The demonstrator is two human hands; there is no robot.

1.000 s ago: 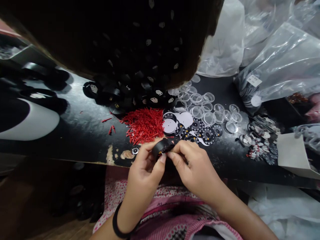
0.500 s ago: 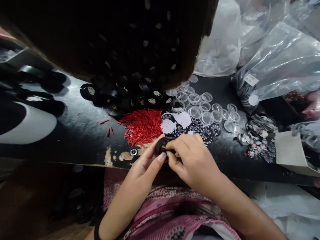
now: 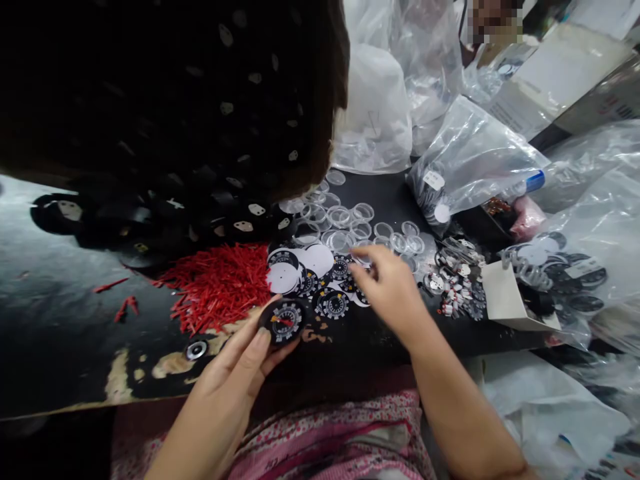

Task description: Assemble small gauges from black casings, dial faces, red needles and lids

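My left hand (image 3: 235, 370) holds a small round black gauge (image 3: 283, 321) with a dial face and a red needle, face up, near the table's front edge. My right hand (image 3: 389, 288) has left it and reaches over the table, fingers spread, toward the clear plastic lenses (image 3: 345, 219). Its fingertips hover beside printed black-and-white dial discs (image 3: 331, 303). A heap of red needles (image 3: 220, 283) lies left of the discs. Black gauge housings (image 3: 240, 223) are piled behind the needles.
A dark mass (image 3: 165, 93) blocks the upper left of the view. Clear plastic bags (image 3: 470, 157) crowd the back and right. Small metal parts (image 3: 457, 280) and a white card (image 3: 503, 293) lie at the right. The black table (image 3: 60, 320) has worn patches.
My right hand let go of the gauge and moved away to the right over the discs. My left hand turned the gauge face up. The view shifted right.
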